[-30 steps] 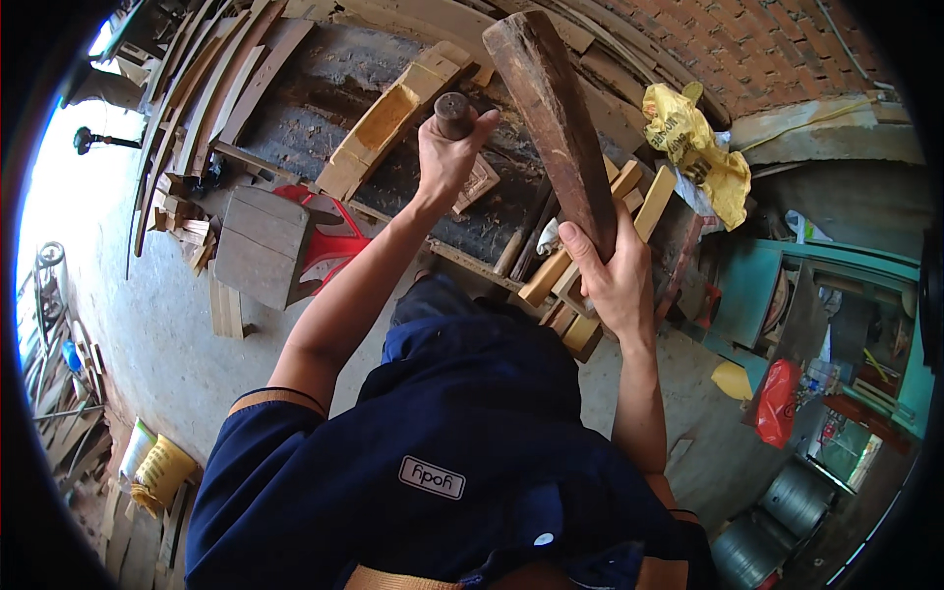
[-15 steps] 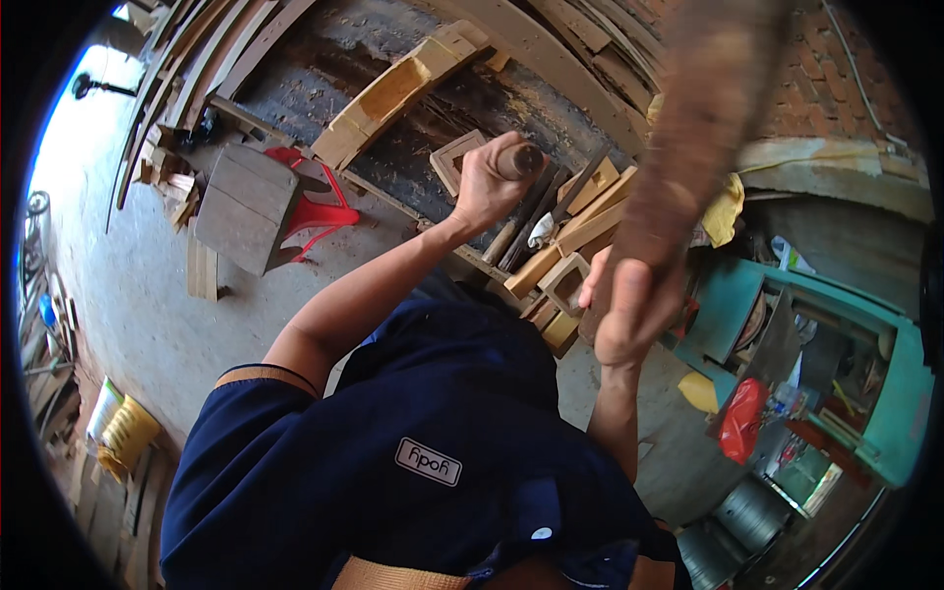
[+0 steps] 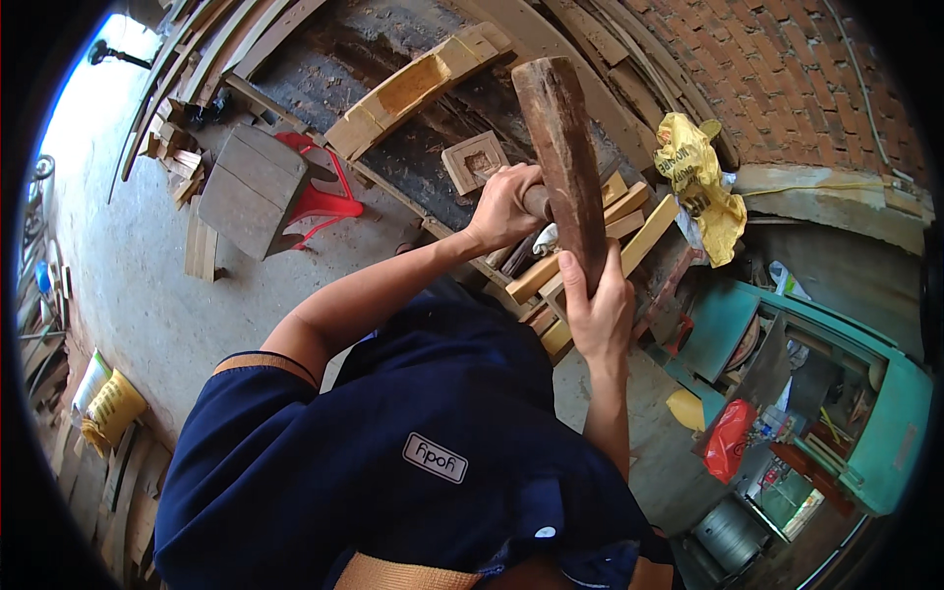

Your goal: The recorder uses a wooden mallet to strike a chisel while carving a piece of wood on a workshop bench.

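My left hand (image 3: 503, 208) is closed round a short cylindrical wooden handle (image 3: 537, 202), its lower end hidden by my fingers. My right hand (image 3: 600, 310) grips the lower end of a long, dark, rough wooden bar (image 3: 557, 138), held upright in the picture. The bar crosses in front of the handle's end; whether they touch I cannot tell. Just above my left hand, a square carved wooden block (image 3: 462, 162) lies on a dark, worn benchtop (image 3: 334, 79). A long pale beam (image 3: 359, 128) with a hollowed recess lies farther up.
A wooden-seated piece (image 3: 246, 187) stands by a red plastic stool (image 3: 334, 206). Loose battens (image 3: 649, 241) lie right of my hands, beside a yellow sack (image 3: 718, 216). A teal machine (image 3: 885, 433) fills the right; plank piles line the left and back, with a brick wall (image 3: 796, 79).
The bar swung up to the right half a second ago and has come back left, in front of the handle. My left hand sits right of and lower than a second ago.
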### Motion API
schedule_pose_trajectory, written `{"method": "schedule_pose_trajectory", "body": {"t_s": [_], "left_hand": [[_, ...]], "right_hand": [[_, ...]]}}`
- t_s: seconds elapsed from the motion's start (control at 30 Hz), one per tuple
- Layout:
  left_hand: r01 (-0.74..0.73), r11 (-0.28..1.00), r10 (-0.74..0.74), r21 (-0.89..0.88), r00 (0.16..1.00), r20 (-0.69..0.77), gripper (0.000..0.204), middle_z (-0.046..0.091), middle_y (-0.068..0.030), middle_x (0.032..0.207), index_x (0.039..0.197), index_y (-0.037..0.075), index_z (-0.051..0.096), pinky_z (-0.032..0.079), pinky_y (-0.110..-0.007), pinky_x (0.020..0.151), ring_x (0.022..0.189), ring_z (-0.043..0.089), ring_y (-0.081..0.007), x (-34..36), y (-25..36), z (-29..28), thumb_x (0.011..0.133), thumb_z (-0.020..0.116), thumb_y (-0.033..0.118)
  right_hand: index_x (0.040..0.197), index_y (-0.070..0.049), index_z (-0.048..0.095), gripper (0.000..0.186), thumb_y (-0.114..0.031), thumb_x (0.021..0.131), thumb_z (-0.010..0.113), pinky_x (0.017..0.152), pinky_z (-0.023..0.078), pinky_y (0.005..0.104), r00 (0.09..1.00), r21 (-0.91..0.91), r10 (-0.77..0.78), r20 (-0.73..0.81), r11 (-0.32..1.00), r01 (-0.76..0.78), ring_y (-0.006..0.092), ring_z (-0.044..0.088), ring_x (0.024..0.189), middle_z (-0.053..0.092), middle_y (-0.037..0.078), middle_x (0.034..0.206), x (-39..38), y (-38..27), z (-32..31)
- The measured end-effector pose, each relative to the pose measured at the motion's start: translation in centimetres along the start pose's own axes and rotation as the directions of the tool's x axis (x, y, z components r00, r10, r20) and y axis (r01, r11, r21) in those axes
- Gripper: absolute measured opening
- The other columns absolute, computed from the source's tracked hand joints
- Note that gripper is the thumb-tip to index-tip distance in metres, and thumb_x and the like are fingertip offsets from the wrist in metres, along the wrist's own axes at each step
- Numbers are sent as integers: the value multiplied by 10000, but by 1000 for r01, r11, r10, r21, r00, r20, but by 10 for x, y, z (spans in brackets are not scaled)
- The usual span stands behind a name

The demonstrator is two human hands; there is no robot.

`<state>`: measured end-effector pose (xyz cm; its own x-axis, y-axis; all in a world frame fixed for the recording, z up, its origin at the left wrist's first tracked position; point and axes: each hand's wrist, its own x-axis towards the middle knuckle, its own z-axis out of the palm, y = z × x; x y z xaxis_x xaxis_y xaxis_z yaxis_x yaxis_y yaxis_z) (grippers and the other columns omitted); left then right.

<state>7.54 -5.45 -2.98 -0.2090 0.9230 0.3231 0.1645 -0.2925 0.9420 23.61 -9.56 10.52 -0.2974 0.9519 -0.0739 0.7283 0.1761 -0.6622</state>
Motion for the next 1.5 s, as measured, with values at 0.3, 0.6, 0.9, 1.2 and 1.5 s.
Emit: {"method": "schedule_pose_trajectory", "body": {"t_s": [0.3,0.6,0.9,1.2,1.5], "left_hand": [[310,925,-329,-219,943,-56,300,548,40,682,798,74,593,421,-275,578,607,482,-64,70,-3,-53,863,792,288],[334,937,-304,-100,924,233,263,573,50,759,815,92,585,435,-249,648,700,517,-51,72,-4,-61,836,815,218],[301,953,-249,26,734,632,270,687,-11,872,984,49,670,516,-288,741,791,623,-97,70,-9,-55,825,802,221],[188,982,-154,4,792,590,425,731,-60,969,1129,52,690,535,-339,831,859,665,-180,62,-1,-55,787,827,264],[341,926,-328,-165,939,99,301,584,42,698,810,60,621,455,-267,571,619,528,-52,62,-20,-65,832,828,278]], "right_hand": [[1098,-5,540,399,-391,1012,596,402,426,237,982,501,187,15,848,-169,82,526,460,568,25,681,-4,12,-3],[1101,0,535,413,-398,1009,600,409,429,240,977,470,209,44,858,-205,82,527,459,565,19,683,-6,9,-7],[1197,50,511,478,-332,951,661,534,486,300,968,432,-77,-237,885,176,175,605,556,637,98,769,4,-14,-2],[1127,-15,564,403,-357,948,678,535,520,377,996,319,46,-80,948,-18,317,716,627,673,158,689,11,-26,11],[1132,-18,571,469,-455,972,627,581,518,395,986,289,154,57,943,-164,299,699,627,670,145,703,23,-6,22]]}}
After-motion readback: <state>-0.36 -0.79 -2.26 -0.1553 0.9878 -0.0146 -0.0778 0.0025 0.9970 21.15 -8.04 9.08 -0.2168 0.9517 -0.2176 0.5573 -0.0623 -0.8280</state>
